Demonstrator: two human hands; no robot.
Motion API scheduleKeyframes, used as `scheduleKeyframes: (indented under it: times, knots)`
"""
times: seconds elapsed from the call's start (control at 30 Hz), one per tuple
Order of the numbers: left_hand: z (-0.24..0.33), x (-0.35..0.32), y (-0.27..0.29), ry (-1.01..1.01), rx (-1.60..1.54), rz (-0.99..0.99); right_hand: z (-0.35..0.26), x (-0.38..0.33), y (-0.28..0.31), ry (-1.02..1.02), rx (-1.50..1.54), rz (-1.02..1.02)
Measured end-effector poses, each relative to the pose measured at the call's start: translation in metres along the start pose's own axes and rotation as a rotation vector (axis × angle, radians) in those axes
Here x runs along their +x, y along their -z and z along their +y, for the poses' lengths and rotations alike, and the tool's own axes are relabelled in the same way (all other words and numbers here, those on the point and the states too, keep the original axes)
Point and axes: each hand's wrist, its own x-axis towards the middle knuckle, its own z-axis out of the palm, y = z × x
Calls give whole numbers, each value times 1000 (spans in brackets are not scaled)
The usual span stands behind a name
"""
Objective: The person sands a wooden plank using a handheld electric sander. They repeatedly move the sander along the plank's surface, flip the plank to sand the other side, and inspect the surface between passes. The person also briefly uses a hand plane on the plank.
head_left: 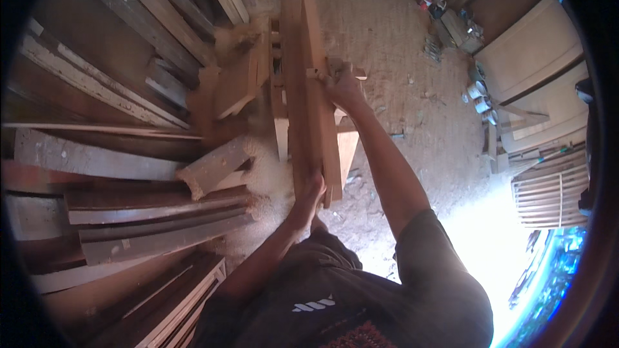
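Observation:
A long reddish-brown wooden plank stands on edge on a small wooden bench, running away from me. My left hand grips the plank's near end from the left side. My right hand rests on the plank's top edge further along, fingers wrapped over it beside a small wooden block. My forearms reach in from the lower edge over my dark shirt.
Stacks of rough planks and beams fill the left side, with sawdust piled at their ends. Sandy ground lies to the right. Pale wooden doors, a slatted panel and small cans stand at the right.

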Motion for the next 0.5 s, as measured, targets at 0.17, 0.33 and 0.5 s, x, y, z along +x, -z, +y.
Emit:
scheduleKeyframes:
  times: [0.17, 0.33, 0.5]
  knots:
    - [-13, 5, 16, -16, -155, -155, -4, -172, 41, -56, 51, -109]
    - [-9, 4, 19, -42, -209, -235, -19, -243, 56, -17, 61, 2]
    - [-7, 3, 17, -140, -170, -258, -26, -225, 56, -58, 108, -40]
